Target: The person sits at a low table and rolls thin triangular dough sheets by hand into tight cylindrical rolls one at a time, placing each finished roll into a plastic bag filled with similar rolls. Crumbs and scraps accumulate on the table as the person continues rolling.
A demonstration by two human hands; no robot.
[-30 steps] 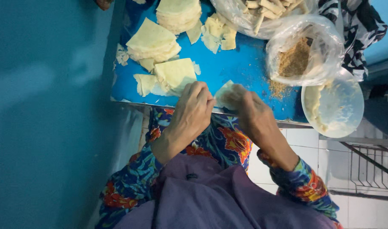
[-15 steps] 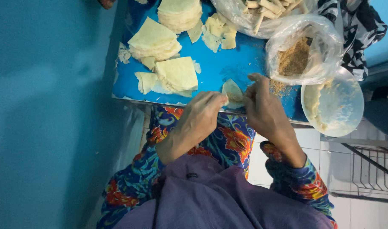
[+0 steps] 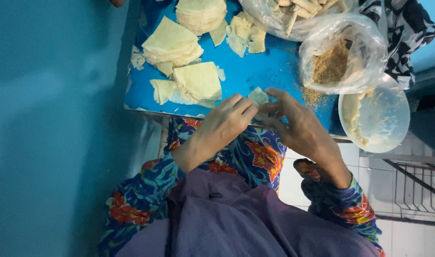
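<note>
Looking down from the head camera, I see both hands meeting at the near edge of the blue counter [image 3: 255, 71], pinching one small pale dough wrapper [image 3: 258, 95] between them. The left hand [image 3: 222, 126] has its fingers bunched and pressed against the wrapper's left side, while the right hand [image 3: 296, 126] has its thumb and forefinger closed on the other side, the remaining fingers loosely curled. The wrapper sits just above the counter's edge, only its upper corner showing past the fingertips; I cannot tell whether anything lies inside it. Just beyond the left hand lies a folded stack of wrappers [image 3: 198, 82], with a taller square stack [image 3: 172, 43] further back and a round pile [image 3: 201, 13] at the far edge. Torn wrapper scraps [image 3: 246, 34] lie near the middle of the counter. To the right stands a clear bag of brown crumbs [image 3: 334, 59], some spilled on the counter beside it, and a white bowl [image 3: 386, 119] smeared with pale paste overhangs the counter's corner. A second bag of rolled pieces [image 3: 293, 12] lies at the far edge.
</note>
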